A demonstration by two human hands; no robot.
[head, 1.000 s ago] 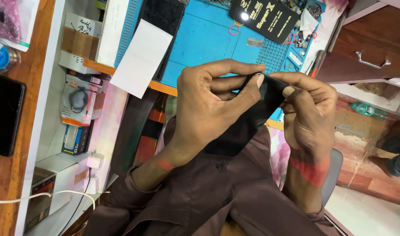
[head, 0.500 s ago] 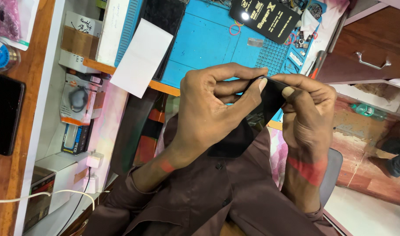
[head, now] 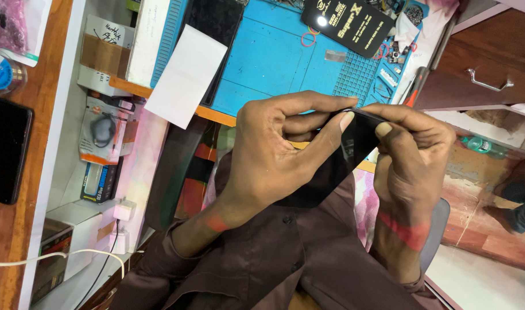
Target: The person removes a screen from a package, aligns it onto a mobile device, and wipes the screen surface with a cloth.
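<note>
While pinched in both hands, left (head: 274, 155), right (head: 411, 161), thin glossy black sheet (head: 354, 143) bends slightly.

Black panel (head: 354, 143), blue mat (head: 274, 57)

blue work mat (head: 274, 57) | white card (head: 185, 77) | black pkg (head: 354, 26) | wood drawer (head: 480, 69)

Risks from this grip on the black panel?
1. Both hands, left hand and right hand, pinch only the top edge of the thin flat black glossy panel; the unsupported rest could flex or crack.
2. It is held over the lap, off the blue work mat; a slip would likely drop it.
3. Bare fingers on the glossy face may leave smudges.
</note>
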